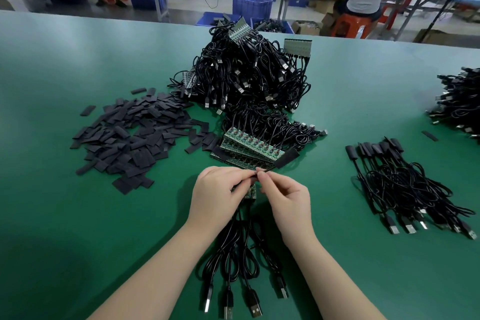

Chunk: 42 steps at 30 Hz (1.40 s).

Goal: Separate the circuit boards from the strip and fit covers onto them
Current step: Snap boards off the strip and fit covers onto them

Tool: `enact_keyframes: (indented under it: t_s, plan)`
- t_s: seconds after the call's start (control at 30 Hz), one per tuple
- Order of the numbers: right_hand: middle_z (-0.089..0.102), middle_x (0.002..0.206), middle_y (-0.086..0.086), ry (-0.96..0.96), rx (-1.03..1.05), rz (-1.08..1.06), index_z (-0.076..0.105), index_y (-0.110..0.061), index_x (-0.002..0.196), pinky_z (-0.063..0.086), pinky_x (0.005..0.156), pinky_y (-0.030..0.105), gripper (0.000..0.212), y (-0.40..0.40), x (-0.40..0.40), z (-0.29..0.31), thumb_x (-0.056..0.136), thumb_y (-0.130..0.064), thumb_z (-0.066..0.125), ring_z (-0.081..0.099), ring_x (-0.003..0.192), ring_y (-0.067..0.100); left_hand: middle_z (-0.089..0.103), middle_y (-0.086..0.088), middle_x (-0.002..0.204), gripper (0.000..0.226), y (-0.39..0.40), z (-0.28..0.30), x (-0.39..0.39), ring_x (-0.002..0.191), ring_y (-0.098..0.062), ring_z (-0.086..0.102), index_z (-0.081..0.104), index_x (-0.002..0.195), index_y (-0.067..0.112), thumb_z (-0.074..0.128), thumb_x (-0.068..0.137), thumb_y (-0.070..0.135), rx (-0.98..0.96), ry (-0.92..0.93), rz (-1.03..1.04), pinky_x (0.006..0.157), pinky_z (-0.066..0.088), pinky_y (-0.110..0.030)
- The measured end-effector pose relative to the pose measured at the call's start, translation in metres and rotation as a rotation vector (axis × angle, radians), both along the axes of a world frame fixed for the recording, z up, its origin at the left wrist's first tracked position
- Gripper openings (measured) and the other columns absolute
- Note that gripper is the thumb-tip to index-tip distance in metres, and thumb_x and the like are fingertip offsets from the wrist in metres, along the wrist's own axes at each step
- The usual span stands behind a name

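My left hand [218, 192] grips a short strip of green circuit boards [250, 192] whose black USB cables [235, 262] trail toward me. My right hand [284, 196] pinches a black cover [264, 169] at its fingertips, right where the two hands meet above the strip. Just beyond my hands, longer strips of green boards [249, 148] lie stacked on the green table [78, 215], with one flat black cover [285, 158] resting at their right end. Most of the held strip is hidden under my fingers.
A heap of loose black covers [135, 138] spreads at the left. A big pile of cabled board strips [249, 75] rises at the centre back. Covered cables [405, 184] lie bundled at the right, another cable pile [459, 101] at the far right edge. A person sits beyond the table.
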State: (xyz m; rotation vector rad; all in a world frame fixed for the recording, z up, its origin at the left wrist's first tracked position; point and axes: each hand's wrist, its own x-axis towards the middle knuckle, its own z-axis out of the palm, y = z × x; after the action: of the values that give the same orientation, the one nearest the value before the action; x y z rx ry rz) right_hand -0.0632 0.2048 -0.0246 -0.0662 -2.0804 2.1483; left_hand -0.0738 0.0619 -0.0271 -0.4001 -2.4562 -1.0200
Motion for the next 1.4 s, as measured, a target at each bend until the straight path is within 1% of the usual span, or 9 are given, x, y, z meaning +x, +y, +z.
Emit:
enact_keyframes:
  t_s: [0.3, 0.43, 0.57, 0.63, 0.73, 0.9, 1.07, 1.23, 1.4]
  plan:
    - [0.075, 0.088, 0.004, 0.170, -0.404, -0.193, 0.072, -0.022, 0.087, 0.057, 0.076, 0.025, 0.013, 0.052, -0.020, 0.058, 0.087, -0.032, 0.064, 0.070, 0.080, 0.016, 0.065, 0.018, 0.115, 0.040, -0.005, 0.005, 0.005, 0.110, 0.009, 0.052, 0.060, 0.132, 0.022, 0.045, 0.097, 0.036, 0.176, 0.099, 0.108, 0.103, 0.030, -0.016]
    - [0.070, 0.066, -0.010, 0.230, 0.303, -0.500, 0.073, -0.023, 0.089, 0.049, 0.057, 0.014, 0.015, 0.117, -0.036, 0.081, 0.092, -0.036, 0.066, 0.062, 0.058, 0.003, 0.066, 0.020, 0.107, 0.036, -0.006, 0.001, 0.001, 0.102, 0.004, 0.056, 0.062, 0.129, 0.025, 0.050, 0.095, 0.033, 0.136, 0.026, 0.100, 0.101, 0.037, -0.026]
    - [0.071, 0.082, 0.010, -0.107, 1.182, -0.572, 0.075, -0.014, 0.096, 0.043, 0.061, 0.029, 0.024, 0.168, -0.058, 0.065, 0.094, -0.034, 0.060, 0.055, 0.066, 0.028, 0.071, 0.015, 0.088, 0.030, -0.006, -0.002, -0.003, 0.074, -0.002, 0.062, 0.069, 0.115, 0.028, 0.046, 0.099, 0.039, 0.238, -0.075, 0.087, 0.079, 0.050, -0.029]
    - [0.068, 0.087, 0.018, -0.259, 1.338, -0.540, 0.074, -0.011, 0.097, 0.046, 0.065, 0.034, 0.025, 0.184, -0.061, 0.053, 0.096, -0.030, 0.059, 0.053, 0.070, 0.032, 0.064, 0.019, 0.067, 0.027, -0.009, -0.004, -0.004, 0.049, -0.004, 0.049, 0.069, 0.096, 0.034, 0.045, 0.101, 0.043, 0.328, -0.118, 0.106, 0.054, 0.039, -0.015]
    - [0.060, 0.101, 0.021, -0.371, 1.482, -0.535, 0.073, -0.009, 0.104, 0.046, 0.072, 0.040, 0.029, 0.190, -0.059, 0.045, 0.095, -0.034, 0.062, 0.056, 0.093, 0.039, 0.059, 0.023, 0.060, 0.026, -0.012, -0.006, -0.008, 0.039, -0.007, 0.033, 0.064, 0.084, 0.036, 0.045, 0.102, 0.035, 0.440, -0.213, 0.150, 0.042, 0.026, -0.015]
    - [0.068, 0.090, 0.006, 0.010, 1.343, -0.338, 0.076, -0.021, 0.093, 0.045, 0.064, 0.033, 0.022, 0.117, -0.033, 0.057, 0.088, -0.041, 0.066, 0.064, 0.086, 0.033, 0.068, 0.017, 0.075, 0.021, -0.011, -0.009, -0.010, 0.038, -0.006, 0.036, 0.067, 0.105, 0.033, 0.047, 0.101, 0.036, 0.402, -0.289, 0.137, 0.040, 0.029, -0.017]
    - [0.065, 0.107, -0.008, -0.113, 1.230, 0.296, 0.069, -0.031, 0.115, 0.055, 0.081, 0.033, 0.046, 0.014, -0.006, 0.040, 0.088, -0.065, 0.053, 0.063, 0.096, 0.015, 0.056, 0.014, 0.087, 0.027, -0.008, -0.009, -0.006, 0.082, -0.005, 0.051, 0.064, 0.121, 0.029, 0.053, 0.097, 0.036, -0.053, -0.220, 0.176, 0.070, 0.043, -0.029]
    - [0.048, 0.128, 0.000, -0.121, 1.216, 0.301, 0.055, -0.026, 0.135, 0.051, 0.090, 0.034, 0.056, -0.005, -0.015, 0.018, 0.089, -0.058, 0.060, 0.055, 0.116, 0.022, 0.056, 0.007, 0.105, 0.023, -0.006, -0.014, -0.009, 0.099, -0.018, 0.048, 0.068, 0.103, 0.024, 0.047, 0.099, 0.031, -0.284, -0.263, 0.256, 0.080, 0.039, -0.029]
    - [0.054, 0.106, -0.015, -0.096, 0.982, 0.251, 0.058, -0.033, 0.108, 0.041, 0.077, 0.019, 0.043, 0.007, -0.018, 0.009, 0.075, -0.052, 0.077, 0.055, 0.099, 0.005, 0.059, 0.018, 0.095, 0.024, -0.007, -0.011, -0.010, 0.093, -0.010, 0.054, 0.057, 0.102, 0.031, 0.040, 0.097, 0.047, -0.192, -0.271, 0.166, 0.078, 0.037, -0.029]
